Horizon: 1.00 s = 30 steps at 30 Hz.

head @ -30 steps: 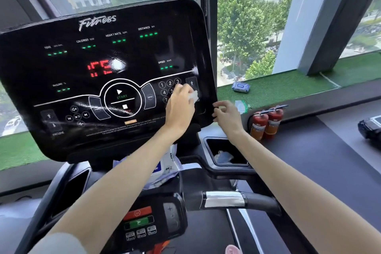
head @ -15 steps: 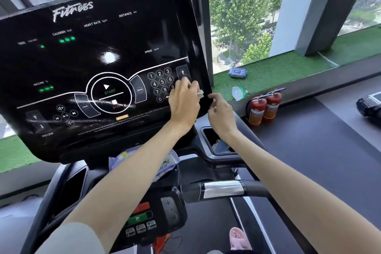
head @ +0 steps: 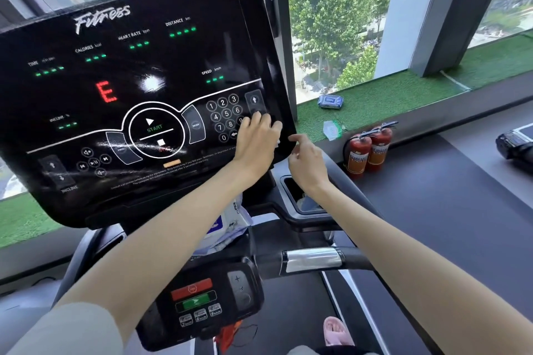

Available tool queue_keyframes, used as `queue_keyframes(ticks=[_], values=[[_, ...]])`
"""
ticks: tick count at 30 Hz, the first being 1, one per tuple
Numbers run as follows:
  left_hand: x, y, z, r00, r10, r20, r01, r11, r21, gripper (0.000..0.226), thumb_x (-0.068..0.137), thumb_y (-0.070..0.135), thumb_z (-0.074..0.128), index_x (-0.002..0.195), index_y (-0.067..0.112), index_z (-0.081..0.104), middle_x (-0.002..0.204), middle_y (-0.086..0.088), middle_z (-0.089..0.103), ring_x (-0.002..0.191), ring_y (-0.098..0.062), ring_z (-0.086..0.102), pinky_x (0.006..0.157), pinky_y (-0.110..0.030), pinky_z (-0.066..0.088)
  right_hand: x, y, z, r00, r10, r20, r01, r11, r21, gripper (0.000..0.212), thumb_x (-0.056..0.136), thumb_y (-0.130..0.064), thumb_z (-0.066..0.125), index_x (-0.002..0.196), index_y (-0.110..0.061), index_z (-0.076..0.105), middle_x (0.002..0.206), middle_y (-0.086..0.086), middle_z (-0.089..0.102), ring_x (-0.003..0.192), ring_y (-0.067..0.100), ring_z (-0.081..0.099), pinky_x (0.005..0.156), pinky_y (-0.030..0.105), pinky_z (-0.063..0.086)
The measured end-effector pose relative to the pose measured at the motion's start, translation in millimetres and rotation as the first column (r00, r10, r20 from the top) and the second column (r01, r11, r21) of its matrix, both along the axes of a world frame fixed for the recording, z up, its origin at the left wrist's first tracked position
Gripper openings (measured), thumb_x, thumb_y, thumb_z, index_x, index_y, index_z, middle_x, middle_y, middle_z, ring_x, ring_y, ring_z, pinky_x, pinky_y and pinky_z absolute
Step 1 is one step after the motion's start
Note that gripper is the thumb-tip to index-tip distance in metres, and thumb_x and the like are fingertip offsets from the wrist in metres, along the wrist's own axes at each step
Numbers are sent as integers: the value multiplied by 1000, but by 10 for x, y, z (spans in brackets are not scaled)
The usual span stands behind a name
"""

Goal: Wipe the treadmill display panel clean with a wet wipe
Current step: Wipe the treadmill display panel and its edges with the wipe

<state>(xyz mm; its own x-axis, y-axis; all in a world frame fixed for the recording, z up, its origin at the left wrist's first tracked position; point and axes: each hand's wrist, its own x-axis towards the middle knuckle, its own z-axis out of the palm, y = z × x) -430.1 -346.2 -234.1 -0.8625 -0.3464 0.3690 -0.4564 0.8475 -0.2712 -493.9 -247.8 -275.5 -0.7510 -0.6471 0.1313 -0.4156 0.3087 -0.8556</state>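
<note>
The black treadmill display panel (head: 129, 81) fills the left of the head view, showing a red "E", green dashes and wet streaks. My left hand (head: 255, 138) lies flat on its lower right area, by the number keypad, fingers spread and pressing the white wet wipe (head: 277, 142). Only a small corner of the wipe shows beside the hand. My right hand (head: 307, 163) hovers at the panel's lower right corner, fingers loosely curled, index finger out toward the edge, holding nothing.
A wipe pack (head: 227, 225) sits under the console. On the green sill lie a blue wipe pack (head: 330, 101) and a white packet (head: 331, 130). Two red fire extinguishers (head: 369, 150) stand at right. A cup tray (head: 305, 202), handlebar (head: 314, 261) and lower button pad (head: 199, 297) lie below.
My left hand has slid slightly down and right along the panel and flattened over the wipe. My right hand has shifted a little off the corner. The red readout now shows "E".
</note>
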Motion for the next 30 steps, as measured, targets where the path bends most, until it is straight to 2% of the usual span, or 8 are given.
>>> queue_keyframes(ticks=[6,12,17,22,24,25,28,30], values=[[258,-142,25,999,-38,33,41,996,-82,14,76,9,69,86,10,59,86,-9,60,87,-28,53,73,-36,37,76,-2,61,999,31,-35,-30,999,37,44,84,2,39,125,-9,49,113,12,58,101,24,52,79,31,40],[595,-294,43,996,-40,75,51,985,-165,19,66,13,78,74,10,61,73,-6,60,75,-26,57,65,-35,42,207,-89,129,993,77,-85,-72,995,63,42,83,1,40,122,-10,49,112,11,55,97,22,50,77,31,40],[1007,-467,60,983,-6,182,48,974,-224,19,62,3,72,70,12,58,68,-4,55,70,-26,54,61,-35,40,427,-209,189,982,133,-136,-121,989,88,41,85,0,40,123,-11,49,111,8,52,97,20,48,73,31,38],[1644,-755,164,953,31,303,102,905,-413,13,69,5,65,74,15,58,74,-3,57,72,-23,56,65,-33,42,721,-379,236,958,179,-225,-164,983,86,40,85,-2,43,123,-11,50,116,9,50,109,25,47,81,35,41],[1954,-897,304,971,80,227,46,865,-500,8,71,6,60,72,13,59,74,-5,60,68,-24,58,61,-32,43,834,-450,268,944,189,-271,-171,981,88,40,85,-1,44,123,-10,50,116,10,49,109,28,46,79,36,40],[2101,-989,364,983,119,137,-33,860,-509,12,67,2,63,71,12,58,72,-7,58,66,-25,57,59,-33,42,886,-482,286,938,187,-291,-168,982,89,40,85,-1,44,123,-10,50,116,11,49,109,29,46,76,36,40],[2442,-1186,470,954,246,-172,-293,885,-362,29,55,-14,64,71,7,55,70,-11,54,62,-30,53,56,-35,41,1029,-562,309,917,210,-340,-189,978,92,40,85,0,43,123,-9,51,117,10,49,109,29,46,68,31,36],[2553,-1199,460,920,278,-277,-350,900,-260,29,57,-17,61,71,7,56,70,-10,53,61,-29,52,56,-35,42,1110,-605,303,899,238,-367,-217,971,99,40,85,0,43,122,-9,51,117,10,49,110,27,46,69,31,36]])
